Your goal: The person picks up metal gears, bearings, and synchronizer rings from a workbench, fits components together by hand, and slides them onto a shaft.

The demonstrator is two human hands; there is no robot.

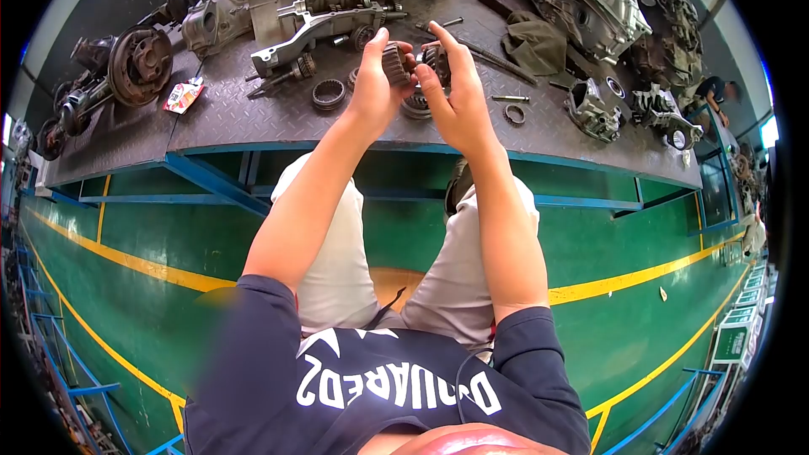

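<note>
My left hand (pixel 378 88) is raised over the front of the metal workbench, its fingers curled around a dark toothed gear (pixel 395 65). Close beside it, my right hand (pixel 459 101) has its thumb and fingers around a second gear (pixel 436 61), partly hidden by the fingers. Beneath the hands lies another gear (pixel 416 107) on the bench. Left of my left hand sits a ring gear (pixel 329 94), and to the right of my right hand are a thin ring (pixel 515 114) and a small pin (pixel 511 99).
An opened gearbox housing (pixel 316 29) with a geared shaft (pixel 286 74) lies behind on the left. A rusty brake drum assembly (pixel 140 65) is farther left. Large castings (pixel 586 4), a cloth (pixel 536 45) and a long rod (pixel 497 61) lie right. A person (pixel 715 94) is far right.
</note>
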